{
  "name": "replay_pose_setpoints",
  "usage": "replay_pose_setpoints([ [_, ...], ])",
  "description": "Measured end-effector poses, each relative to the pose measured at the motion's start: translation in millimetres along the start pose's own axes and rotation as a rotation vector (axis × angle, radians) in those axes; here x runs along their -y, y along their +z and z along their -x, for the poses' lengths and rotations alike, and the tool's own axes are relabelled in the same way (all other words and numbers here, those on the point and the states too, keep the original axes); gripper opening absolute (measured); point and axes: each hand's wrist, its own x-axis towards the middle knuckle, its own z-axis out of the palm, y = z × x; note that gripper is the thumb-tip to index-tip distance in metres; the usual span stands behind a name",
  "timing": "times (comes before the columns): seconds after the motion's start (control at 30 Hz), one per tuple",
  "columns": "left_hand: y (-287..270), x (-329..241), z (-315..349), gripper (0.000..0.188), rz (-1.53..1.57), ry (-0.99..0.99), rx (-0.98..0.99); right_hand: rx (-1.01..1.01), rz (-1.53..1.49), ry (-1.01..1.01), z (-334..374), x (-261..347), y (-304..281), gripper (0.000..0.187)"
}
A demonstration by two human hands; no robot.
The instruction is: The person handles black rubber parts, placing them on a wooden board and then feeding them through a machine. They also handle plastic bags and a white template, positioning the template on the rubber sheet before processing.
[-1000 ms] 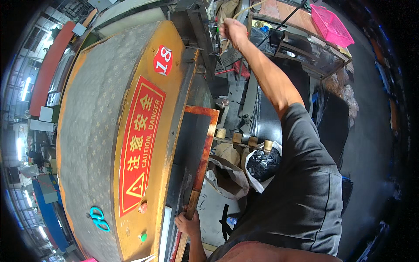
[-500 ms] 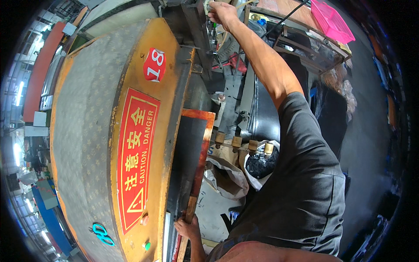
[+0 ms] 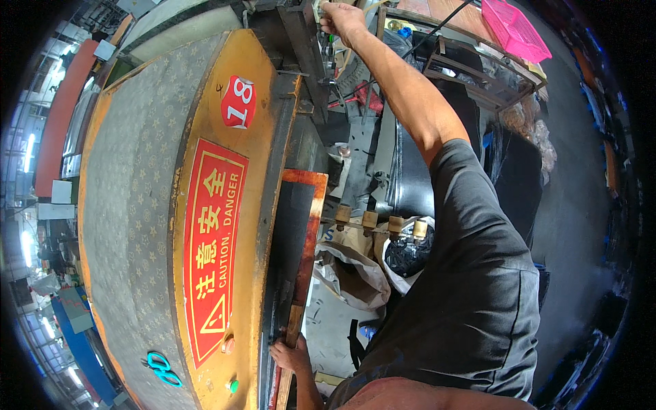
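My left hand (image 3: pixel 291 356) grips the near end of a wooden edge strip (image 3: pixel 294 325), with fingers curled over it. The strip continues a dark flat board (image 3: pixel 290 229) with a rust-orange rim (image 3: pixel 316 205), which lies partly inside the gap of a large yellow machine (image 3: pixel 256 171). At the far end, my right hand (image 3: pixel 344 22) reaches out beside a dark metal upright (image 3: pixel 304 48). Its fingers are bent together near small fittings and hoses; whatever they hold is hidden.
Turquoise-handled scissors (image 3: pixel 162 369) lie on the machine's grey patterned top (image 3: pixel 140 205). A green button (image 3: pixel 234 387) sits on its yellow side. Brass-coloured fittings (image 3: pixel 370 219) line a bar above open sacks (image 3: pixel 355 277). Far right, a pink basket (image 3: pixel 514 31) stands on a metal-framed table (image 3: pixel 437 17).
The rimmed board has shifted slightly left, toward the machine, with my left hand still on its strip. My right hand has moved a little left. The view has shifted slightly.
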Motion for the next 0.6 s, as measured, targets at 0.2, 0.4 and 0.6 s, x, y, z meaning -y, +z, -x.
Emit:
replay_pose_setpoints([
  [0.2, 6, 5, 3, 0.062, -0.008, -0.016, 0.026, -0.008, -0.021, -0.020, -2, -4, 1, 0.021],
  [0.4, 5, 4, 3, 0.062, -0.019, -0.011, 0.017, -0.023, -0.030, 0.013, 9, 6, 5, 0.022],
  [0.6, -15, -14, -11, 0.056, 0.105, -0.020, 0.069, 0.107, -0.105, 0.107, 87, -6, -26, 0.029],
])
